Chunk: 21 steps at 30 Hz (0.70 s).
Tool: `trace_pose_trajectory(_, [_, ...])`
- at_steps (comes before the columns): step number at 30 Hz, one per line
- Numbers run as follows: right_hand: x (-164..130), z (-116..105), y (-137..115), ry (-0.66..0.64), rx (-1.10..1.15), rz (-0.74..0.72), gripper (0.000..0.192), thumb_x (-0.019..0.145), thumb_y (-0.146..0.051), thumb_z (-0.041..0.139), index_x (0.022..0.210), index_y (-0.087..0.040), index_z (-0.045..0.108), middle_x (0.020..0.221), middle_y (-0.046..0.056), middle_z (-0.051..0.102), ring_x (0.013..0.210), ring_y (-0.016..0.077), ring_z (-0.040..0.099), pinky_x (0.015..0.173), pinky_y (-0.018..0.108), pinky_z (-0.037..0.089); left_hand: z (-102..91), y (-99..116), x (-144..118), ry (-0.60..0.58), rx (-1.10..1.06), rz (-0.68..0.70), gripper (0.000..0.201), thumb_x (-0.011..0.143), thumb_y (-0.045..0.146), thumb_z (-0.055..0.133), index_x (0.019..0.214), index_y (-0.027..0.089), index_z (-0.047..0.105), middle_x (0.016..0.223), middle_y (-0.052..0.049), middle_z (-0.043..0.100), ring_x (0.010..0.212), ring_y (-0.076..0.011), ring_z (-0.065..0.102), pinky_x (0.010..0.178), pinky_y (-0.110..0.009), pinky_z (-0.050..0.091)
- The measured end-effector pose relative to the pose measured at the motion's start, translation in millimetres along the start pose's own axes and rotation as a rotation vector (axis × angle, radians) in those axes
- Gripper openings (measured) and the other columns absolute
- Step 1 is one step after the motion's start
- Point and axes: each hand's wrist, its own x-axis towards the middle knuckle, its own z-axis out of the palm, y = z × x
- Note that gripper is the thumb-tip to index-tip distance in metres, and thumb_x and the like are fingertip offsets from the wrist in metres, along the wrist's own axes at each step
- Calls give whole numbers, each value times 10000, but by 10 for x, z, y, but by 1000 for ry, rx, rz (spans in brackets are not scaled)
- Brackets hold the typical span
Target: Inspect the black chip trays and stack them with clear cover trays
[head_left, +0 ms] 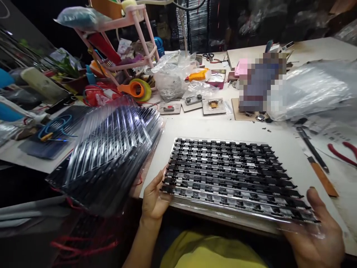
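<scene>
A clear plastic tray [212,214] filled with rows of small black parts spans the space between my hands, over the front of the white work board. My left hand [154,197] grips its left side, fingers partly hidden beneath. At the near right corner my right hand [320,227] holds the tray, thumb raised along the edge and the other fingers under it. The black parts [223,171] lie in even lines, each with small light pins. What kind of part they are I cannot tell.
To the left stands a pile of ribbed clear trays [111,134], with red string [86,245] below. Small fixtures [213,106] line the board's back. Red-handled pliers [343,152], a black pen-like tool [314,149] and an orange-handled blade [323,176] lie right. A pink rack [139,33] stands behind.
</scene>
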Motion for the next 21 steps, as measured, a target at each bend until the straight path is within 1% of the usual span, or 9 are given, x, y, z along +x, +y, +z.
trace_pose_trajectory(3, [-28,12,-10,10,-23,88,272,884,-264,501,1079,-221,685,970,13,726,862,197,690,1004,379,467,-34,-13,-34,-62,21,54,521,837,82,515,1339,215,480,1115,-54,679,1005,-197,642,909,-312,511])
trace_pose_trajectory(6, [-33,10,-18,7,-18,117,264,899,-246,487,1064,-229,692,951,5,729,842,184,694,989,353,478,-14,-22,-53,-109,96,31,553,831,72,514,1361,216,452,1192,-52,644,1127,-218,578,1006,-342,440])
trace_pose_trajectory(10, [-15,-4,-15,-50,9,166,255,915,-268,479,1030,-242,704,926,-4,733,854,172,692,979,331,481,-7,-27,-54,-92,133,35,552,838,98,506,1371,226,438,1250,-50,612,1190,-237,530,1053,-380,389])
trace_pose_trajectory(13, [24,-24,-21,-128,17,211,270,927,-275,457,1031,-235,703,920,3,733,882,173,686,981,340,476,-21,-32,-59,-57,128,30,566,840,107,502,1380,257,423,1281,-38,592,1203,-240,519,1065,-397,374])
trace_pose_trajectory(16, [86,-69,-30,-219,14,228,290,936,-272,435,1019,-220,707,935,23,731,915,182,678,982,370,470,-40,-39,-66,21,139,25,572,831,119,520,1373,277,432,1267,-27,605,1191,-239,531,1057,-394,386])
trace_pose_trajectory(18, [131,-110,-32,-293,12,235,263,922,-273,469,996,-214,714,945,32,730,944,191,668,986,388,463,-56,-41,-63,79,155,27,565,822,128,538,1358,284,453,1256,-20,613,1180,-236,541,1043,-381,405])
trace_pose_trajectory(21, [186,-166,-29,-429,-1,244,190,873,-282,567,944,-205,726,964,37,726,983,205,654,994,398,451,-67,-37,-41,143,190,45,540,810,139,556,1324,291,497,1254,-5,614,1174,-227,545,1025,-348,426])
